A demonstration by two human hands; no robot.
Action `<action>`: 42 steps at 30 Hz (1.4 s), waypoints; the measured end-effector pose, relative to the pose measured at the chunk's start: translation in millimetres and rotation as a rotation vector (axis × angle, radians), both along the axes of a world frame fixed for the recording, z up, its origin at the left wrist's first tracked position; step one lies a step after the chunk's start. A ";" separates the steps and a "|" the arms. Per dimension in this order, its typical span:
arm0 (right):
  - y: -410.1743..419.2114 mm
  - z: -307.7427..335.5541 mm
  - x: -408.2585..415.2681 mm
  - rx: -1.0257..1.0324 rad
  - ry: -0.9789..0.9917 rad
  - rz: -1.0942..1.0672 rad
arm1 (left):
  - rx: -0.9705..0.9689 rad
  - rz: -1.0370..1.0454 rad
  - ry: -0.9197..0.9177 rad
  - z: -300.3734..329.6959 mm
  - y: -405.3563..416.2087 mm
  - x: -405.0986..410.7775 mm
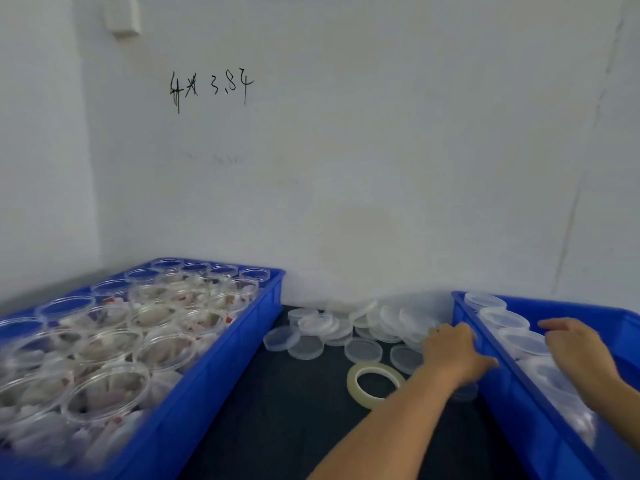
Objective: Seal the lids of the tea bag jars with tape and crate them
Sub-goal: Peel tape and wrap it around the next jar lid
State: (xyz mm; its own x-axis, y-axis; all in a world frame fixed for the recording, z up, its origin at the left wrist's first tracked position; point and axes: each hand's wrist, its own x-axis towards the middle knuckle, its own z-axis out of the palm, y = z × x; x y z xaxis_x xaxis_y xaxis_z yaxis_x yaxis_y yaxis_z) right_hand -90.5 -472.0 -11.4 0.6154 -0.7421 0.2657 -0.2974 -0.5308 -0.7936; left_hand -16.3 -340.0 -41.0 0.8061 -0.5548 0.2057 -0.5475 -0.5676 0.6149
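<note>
A blue crate (221,368) on the left is packed with several clear open jars of tea bags (166,351). Loose clear lids (363,349) lie piled on the dark table against the wall. A roll of clear tape (375,384) lies flat in front of them. A second blue crate (512,386) on the right holds a row of lidded jars (502,318). My left hand (453,351) rests on that crate's left rim, fingers curled over its edge. My right hand (578,355) lies inside the crate on top of the lidded jars, fingers loosely bent.
A white wall with black handwriting (211,88) stands right behind the table. The dark tabletop (277,410) shows between the two crates.
</note>
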 end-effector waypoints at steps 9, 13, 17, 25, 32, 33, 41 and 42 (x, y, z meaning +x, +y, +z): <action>144.6 13.0 77.5 -0.042 -0.105 0.437 | -0.052 0.249 -0.131 31.9 138.2 43.7; 217.5 9.0 103.8 0.011 -0.077 0.619 | 0.001 0.383 -0.135 38.7 218.4 52.4; 283.7 5.0 118.7 0.076 -0.052 0.762 | 0.133 0.461 -0.129 45.8 291.6 48.2; 392.1 -14.0 99.1 0.011 0.029 1.200 | 0.254 0.505 -0.142 33.3 417.4 25.0; 430.8 -23.4 76.3 -0.355 0.074 1.310 | 0.334 0.470 -0.123 4.5 475.8 8.6; 432.2 -23.7 73.4 -0.387 0.084 1.344 | 0.340 0.452 -0.107 1.5 480.6 6.2; 430.2 -26.1 61.0 -0.904 0.229 1.342 | 0.351 0.500 -0.218 -11.5 485.4 3.0; 429.3 -27.5 60.0 -0.910 0.202 1.339 | 0.323 0.520 -0.238 -11.9 483.9 4.1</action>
State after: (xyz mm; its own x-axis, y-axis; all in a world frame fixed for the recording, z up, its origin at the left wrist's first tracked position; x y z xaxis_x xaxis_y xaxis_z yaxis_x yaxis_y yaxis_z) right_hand -30.5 -42.7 -38.9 0.7319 0.6686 0.1316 0.6808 -0.7256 -0.0998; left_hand -12.2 143.9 -52.8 0.9390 -0.1682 0.2999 -0.2515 -0.9307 0.2657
